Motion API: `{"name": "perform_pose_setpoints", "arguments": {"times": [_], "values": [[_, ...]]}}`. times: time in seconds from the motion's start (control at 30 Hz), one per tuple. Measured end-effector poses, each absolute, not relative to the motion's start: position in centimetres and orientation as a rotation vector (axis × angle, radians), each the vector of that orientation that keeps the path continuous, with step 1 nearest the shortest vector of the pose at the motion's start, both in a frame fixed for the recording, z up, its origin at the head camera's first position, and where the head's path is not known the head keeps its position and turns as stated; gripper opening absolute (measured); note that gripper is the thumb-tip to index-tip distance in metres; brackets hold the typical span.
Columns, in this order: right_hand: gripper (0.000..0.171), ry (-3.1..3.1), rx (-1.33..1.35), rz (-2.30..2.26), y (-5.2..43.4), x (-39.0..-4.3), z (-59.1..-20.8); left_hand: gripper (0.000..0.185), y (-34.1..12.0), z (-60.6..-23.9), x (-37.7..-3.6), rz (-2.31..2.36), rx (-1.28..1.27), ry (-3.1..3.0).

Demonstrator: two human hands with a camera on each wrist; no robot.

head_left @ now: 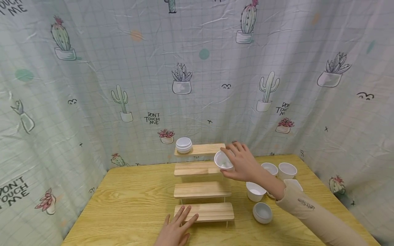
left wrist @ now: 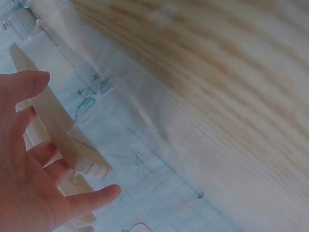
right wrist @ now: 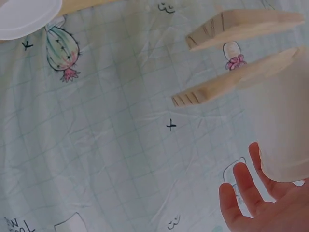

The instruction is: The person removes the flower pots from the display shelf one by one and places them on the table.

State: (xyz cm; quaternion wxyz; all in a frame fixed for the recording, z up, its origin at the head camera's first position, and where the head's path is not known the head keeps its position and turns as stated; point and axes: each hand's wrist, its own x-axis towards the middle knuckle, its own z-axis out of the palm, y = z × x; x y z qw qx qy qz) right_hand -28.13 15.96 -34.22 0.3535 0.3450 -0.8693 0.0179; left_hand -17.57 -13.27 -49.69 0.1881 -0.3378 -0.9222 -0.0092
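Note:
A wooden step shelf (head_left: 209, 212) with several pale boards stands on the table. My right hand (head_left: 241, 163) grips a small white pot (head_left: 222, 160) by its rim and side, just right of the upper boards. In the right wrist view the white pot (right wrist: 285, 130) stands large beside the fingers (right wrist: 248, 188). My left hand (head_left: 175, 227) rests with spread fingers on the left front of the lowest board. The left wrist view shows the left hand (left wrist: 34, 169) against the board edge (left wrist: 63, 130). Another rounded white pot (head_left: 184, 145) sits at the left end of the top board.
Right of the shelf several white pots are grouped, among them a deep pot (head_left: 256, 192), a round pot (head_left: 262, 213) and a pot near the back edge (head_left: 287, 169). A cactus-print curtain (head_left: 197, 102) hangs behind the yellow wood-grain table (head_left: 132, 205).

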Motion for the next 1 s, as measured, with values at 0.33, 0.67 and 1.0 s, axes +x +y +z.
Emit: {"name": "perform_pose_setpoints", "arguments": {"times": [0.33, 0.67, 1.0], "values": [[0.067, -2.277, 0.910, 0.111, 18.0, -26.4, -35.9, 0.059, -12.9, -49.5, -17.9, 0.026, -0.916, -2.532], [0.060, -2.303, 0.887, 0.118, 20.4, -24.9, -37.3, 0.060, -13.1, -49.8, -18.1, 0.054, -0.918, -2.472], [0.063, -2.349, 0.828, 0.101, 23.3, -22.6, -39.2, 0.061, -13.4, -49.8, -18.3, 0.008, -0.957, -2.494]]}}
